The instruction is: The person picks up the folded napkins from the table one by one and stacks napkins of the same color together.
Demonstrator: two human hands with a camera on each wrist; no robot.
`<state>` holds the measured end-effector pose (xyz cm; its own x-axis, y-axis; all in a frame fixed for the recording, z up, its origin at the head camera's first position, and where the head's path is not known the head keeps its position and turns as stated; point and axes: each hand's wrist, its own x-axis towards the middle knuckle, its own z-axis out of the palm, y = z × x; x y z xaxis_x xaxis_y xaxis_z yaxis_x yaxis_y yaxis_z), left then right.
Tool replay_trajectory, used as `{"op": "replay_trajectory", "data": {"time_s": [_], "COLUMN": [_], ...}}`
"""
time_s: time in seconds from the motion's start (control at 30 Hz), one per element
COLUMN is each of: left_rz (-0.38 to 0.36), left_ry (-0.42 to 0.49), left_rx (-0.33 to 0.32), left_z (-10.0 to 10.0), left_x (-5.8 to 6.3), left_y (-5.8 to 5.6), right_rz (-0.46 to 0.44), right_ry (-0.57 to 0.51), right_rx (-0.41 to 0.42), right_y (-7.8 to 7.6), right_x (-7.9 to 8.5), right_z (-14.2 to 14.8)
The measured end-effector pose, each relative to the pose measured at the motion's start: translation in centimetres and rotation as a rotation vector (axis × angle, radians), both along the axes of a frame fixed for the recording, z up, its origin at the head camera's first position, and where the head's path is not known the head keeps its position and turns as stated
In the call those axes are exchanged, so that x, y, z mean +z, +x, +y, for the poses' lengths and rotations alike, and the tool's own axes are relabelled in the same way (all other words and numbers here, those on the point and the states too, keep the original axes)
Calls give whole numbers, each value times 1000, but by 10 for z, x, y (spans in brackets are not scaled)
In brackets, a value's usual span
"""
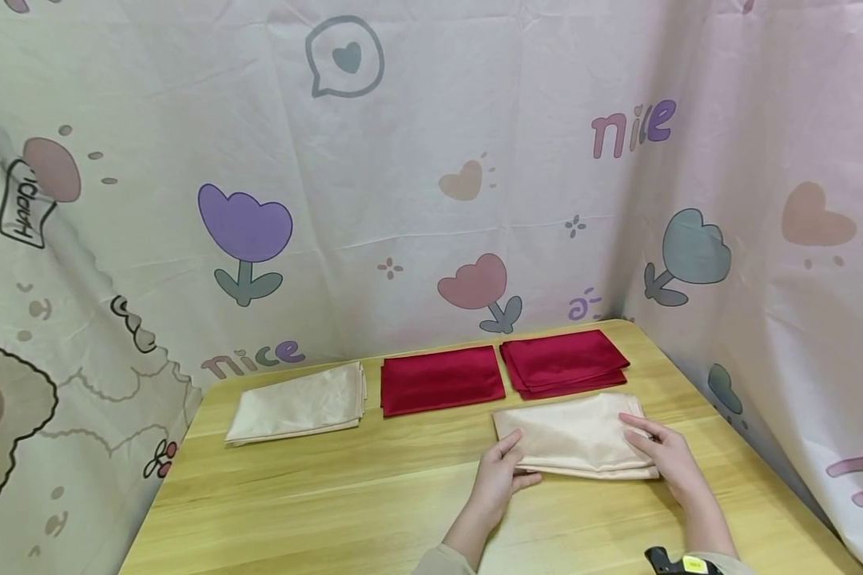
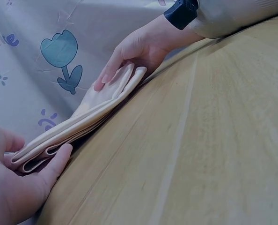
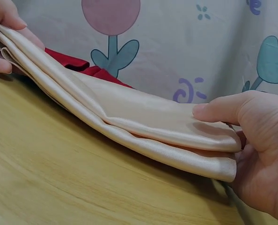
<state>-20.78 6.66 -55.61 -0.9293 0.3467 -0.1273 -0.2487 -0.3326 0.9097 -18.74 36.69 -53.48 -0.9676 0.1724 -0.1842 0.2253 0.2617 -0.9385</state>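
Note:
A folded cream satin cloth [image 1: 575, 435] is held by both hands at the right side of the table, in several layers. Its left end is pinched by my left hand [image 1: 495, 479], thumb on top and fingers beneath. My right hand [image 1: 672, 459] grips the opposite end, thumb over the upper face. In the right wrist view the cloth [image 3: 129, 117] sags a little between the hands, its left end raised off the wood. The left wrist view shows the folded edges of the cloth [image 2: 83, 119] side-on.
Behind the held cloth lies a folded red cloth [image 1: 564, 359], with another red cloth [image 1: 442, 382] to its left. A second folded cream cloth [image 1: 298, 403] lies farther left. All rest on the wooden table [image 1: 295, 503], which a patterned curtain [image 1: 403, 160] borders.

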Motion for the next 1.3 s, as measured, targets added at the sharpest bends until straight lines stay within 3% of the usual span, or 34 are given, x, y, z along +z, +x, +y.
{"op": "replay_trajectory", "data": {"time_s": [0.47, 0.67, 0.83, 1.03, 1.3], "left_rz": [130, 211, 332, 498, 743], "left_ry": [-163, -295, -465, -574, -833], "left_rx": [80, 182, 299, 392, 598], "left_z": [-4, -6, -6, -5, -3], "left_x": [5, 5, 3, 3, -1], "left_y": [1, -1, 0, 2, 3], "right_rz": [85, 165, 211, 291, 435], "right_ry": [38, 52, 69, 169, 243], "right_rx": [6, -29, -57, -80, -119], "right_y": [2, 3, 3, 2, 0], "right_x": [5, 6, 9, 10, 13], "right_z": [-7, -12, -19, -26, -38]}}
